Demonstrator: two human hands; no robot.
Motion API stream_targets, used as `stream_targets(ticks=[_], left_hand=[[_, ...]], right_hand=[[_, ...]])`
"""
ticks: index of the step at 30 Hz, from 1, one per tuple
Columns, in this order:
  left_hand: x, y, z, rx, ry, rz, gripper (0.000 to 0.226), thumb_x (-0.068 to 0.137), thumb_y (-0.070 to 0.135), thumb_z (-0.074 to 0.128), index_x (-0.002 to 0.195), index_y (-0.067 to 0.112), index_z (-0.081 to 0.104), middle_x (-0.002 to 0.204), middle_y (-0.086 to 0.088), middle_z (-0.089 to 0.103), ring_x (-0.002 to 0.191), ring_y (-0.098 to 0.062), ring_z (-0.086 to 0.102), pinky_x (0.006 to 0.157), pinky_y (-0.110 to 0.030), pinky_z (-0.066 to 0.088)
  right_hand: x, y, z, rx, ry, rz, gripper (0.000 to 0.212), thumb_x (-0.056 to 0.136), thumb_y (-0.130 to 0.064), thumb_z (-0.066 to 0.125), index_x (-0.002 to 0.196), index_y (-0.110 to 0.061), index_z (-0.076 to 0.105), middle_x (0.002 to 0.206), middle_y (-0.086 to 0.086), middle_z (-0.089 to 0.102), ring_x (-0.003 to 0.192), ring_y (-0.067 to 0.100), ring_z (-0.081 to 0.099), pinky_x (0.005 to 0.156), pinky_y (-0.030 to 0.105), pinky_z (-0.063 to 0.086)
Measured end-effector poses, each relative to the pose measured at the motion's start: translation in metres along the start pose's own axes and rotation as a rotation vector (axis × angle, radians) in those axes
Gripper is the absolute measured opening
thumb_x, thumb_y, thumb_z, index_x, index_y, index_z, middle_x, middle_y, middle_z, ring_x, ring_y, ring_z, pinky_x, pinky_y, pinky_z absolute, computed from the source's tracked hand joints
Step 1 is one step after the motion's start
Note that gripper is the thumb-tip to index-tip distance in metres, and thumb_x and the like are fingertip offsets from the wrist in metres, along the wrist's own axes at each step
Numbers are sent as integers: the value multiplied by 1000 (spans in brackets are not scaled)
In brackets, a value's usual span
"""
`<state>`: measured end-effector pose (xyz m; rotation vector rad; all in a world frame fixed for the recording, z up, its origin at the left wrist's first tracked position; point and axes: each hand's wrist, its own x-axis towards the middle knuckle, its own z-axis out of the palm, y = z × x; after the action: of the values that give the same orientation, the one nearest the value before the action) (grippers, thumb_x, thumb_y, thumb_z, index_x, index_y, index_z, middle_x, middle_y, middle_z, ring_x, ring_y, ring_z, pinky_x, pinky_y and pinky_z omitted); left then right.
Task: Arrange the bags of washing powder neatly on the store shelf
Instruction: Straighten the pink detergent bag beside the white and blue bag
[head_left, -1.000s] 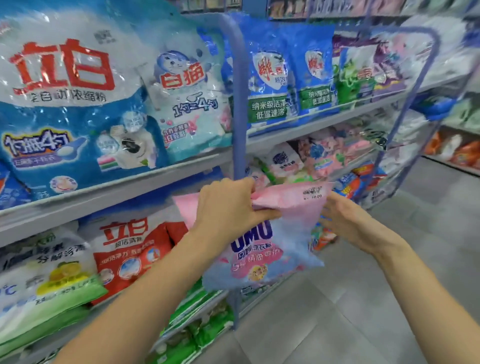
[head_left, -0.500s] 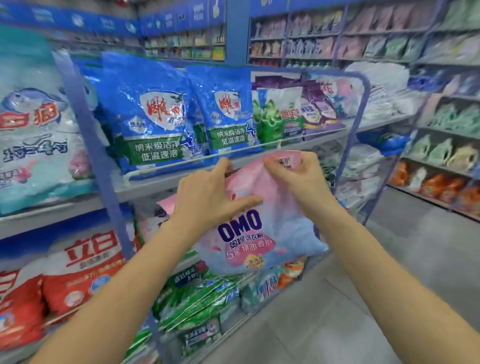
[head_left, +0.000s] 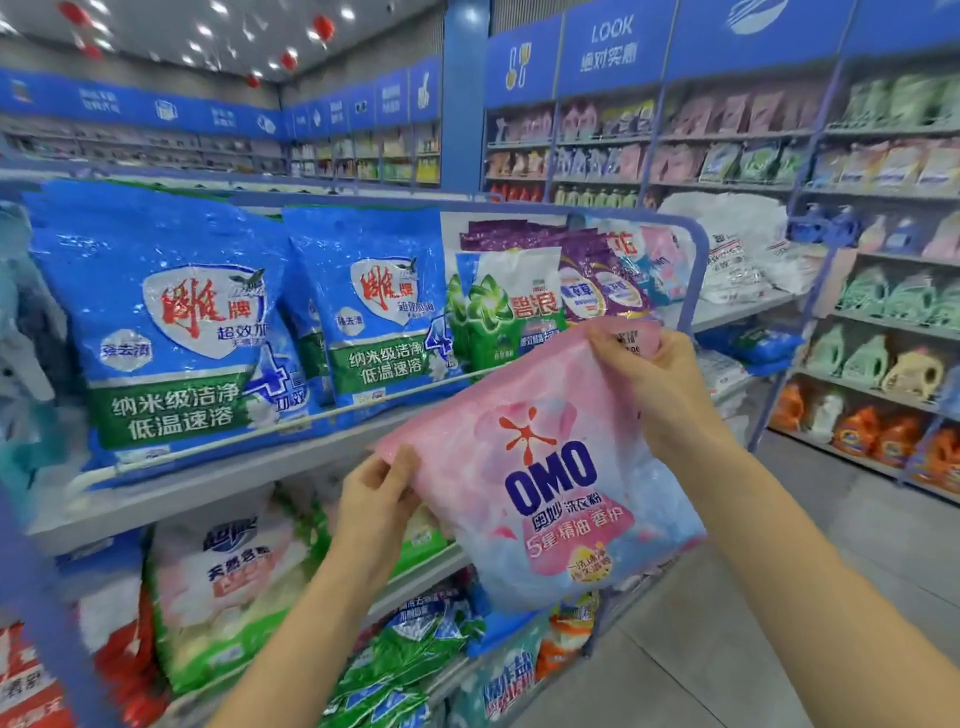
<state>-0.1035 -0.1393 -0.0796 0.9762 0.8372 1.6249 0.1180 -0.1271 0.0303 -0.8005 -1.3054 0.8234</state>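
Nearest us, low in the middle of the frame, we see the pink OMO bag held in the air in front of the shelf, tilted so that its top edge climbs toward the upper right. The left hand pinches the bag's upper left corner, thumb in front and fingers curled behind the film. The right hand grips the upper right corner, its fingers folded over the top seam beside a small printed stamp. We cannot make out the bag touching any shelf. Its lower end hangs before the lower tier, where a pink, white and green bag stands at lower left and crumpled green bags lie below centre. Just behind the held bag, on the upper tier, we find two large blue bags standing upright behind a thin white rail, filling much of the left half of the frame. To their right stand a green-and-white bag, then purple bags, and a pale pink bag at the end, close to the rounded blue frame. Beyond that frame, white bags are piled on the next shelf unit at centre right. Farthest off, along the right edge, we see wall shelves carrying pale green bottles and orange bottles, under a blue sign reading LOOK at top centre.
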Motion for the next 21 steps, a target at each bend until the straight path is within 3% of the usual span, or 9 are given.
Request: stream_targets(ticks=[3, 5, 8, 11, 14, 16, 21], left_hand=[[28, 1, 28, 133, 46, 136, 41, 71, 45, 69, 62, 10, 49, 42, 10, 45, 41, -6, 43, 41, -21, 36], [53, 14, 56, 253, 51, 298, 39, 88, 26, 59, 56, 14, 41, 40, 12, 37, 38, -1, 33, 39, -15, 26], [90, 29, 101, 413, -81, 545, 46, 86, 30, 61, 52, 10, 37, 47, 9, 27, 43, -3, 23, 41, -16, 16], [122, 35, 133, 515, -185, 719, 44, 82, 29, 60, 51, 6, 38, 51, 7, 23, 45, -3, 22, 44, -17, 15], [160, 26, 144, 529, -144, 696, 46, 77, 43, 59, 51, 18, 31, 51, 5, 21, 48, -5, 18, 47, -26, 16], [179, 13, 145, 483, -128, 622, 47, 77, 46, 59, 52, 16, 33, 51, 3, 23, 50, -8, 19, 48, -28, 16], [199, -8, 165, 400, -139, 543, 49, 86, 24, 64, 49, 16, 33, 42, 10, 27, 43, -5, 21, 44, -23, 19]], right_hand=[[20, 9, -26, 49, 73, 50, 7, 80, -16, 65, 78, -11, 68, 65, -6, 71, 65, 8, 67, 65, 23, 55], [31, 19, -48, 154, 130, 107, 32, 67, -26, 71, 92, -7, 66, 72, -3, 73, 71, 9, 69, 65, 23, 56], [43, 45, -81, 215, 211, 162, 71, 39, -44, 88, 96, -8, 66, 83, 2, 74, 79, 13, 69, 65, 24, 57], [53, 71, -103, 255, 237, 165, 76, 30, -51, 90, 92, -12, 73, 91, 4, 73, 87, 15, 68, 72, 26, 57], [72, 78, -108, 219, 242, 135, 90, 35, -51, 89, 107, -2, 66, 97, 8, 72, 90, 15, 67, 75, 27, 55], [86, 77, -113, 202, 253, 116, 96, 31, -51, 90, 108, 1, 64, 95, 9, 72, 88, 15, 67, 72, 25, 55], [110, 74, -138, 157, 221, 64, 69, 35, -48, 89, 91, -9, 73, 88, 5, 74, 83, 13, 69, 68, 24, 55]])
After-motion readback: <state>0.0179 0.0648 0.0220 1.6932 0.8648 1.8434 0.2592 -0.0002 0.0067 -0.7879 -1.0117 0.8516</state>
